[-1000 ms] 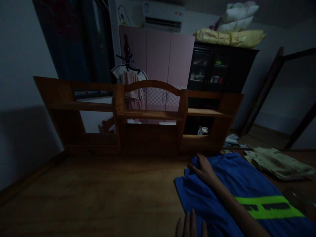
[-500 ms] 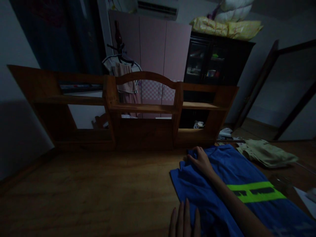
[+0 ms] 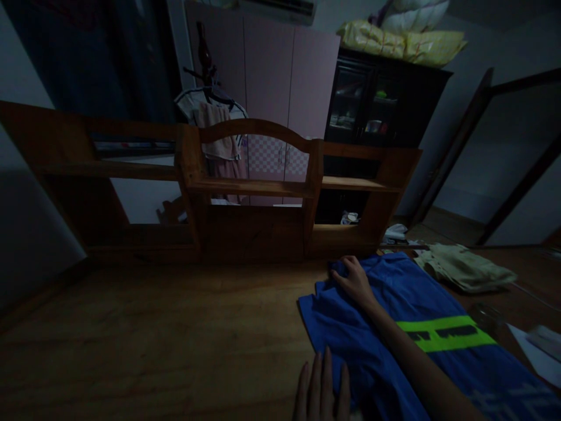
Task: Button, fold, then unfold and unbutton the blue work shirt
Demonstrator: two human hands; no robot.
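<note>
A blue garment (image 3: 394,304) with a neon green stripe lies spread on the wooden table (image 3: 175,339). My right hand (image 3: 353,279) reaches across it to its far left corner, fingers curled round a fold of the blue cloth. My left hand (image 3: 322,389) lies at the bottom edge of the view with its fingers stretched flat, resting at the garment's near left edge.
A wooden shelf unit (image 3: 254,193) stands along the table's far edge. A folded beige garment (image 3: 464,268) lies at the right, with a glass jar (image 3: 486,316) and papers (image 3: 539,351) nearer. Wardrobes (image 3: 272,76) stand behind.
My right hand went from lying flat on the blue cloth to curling its fingers on the far corner. My left hand slid a little further forward. The view shifted right and down.
</note>
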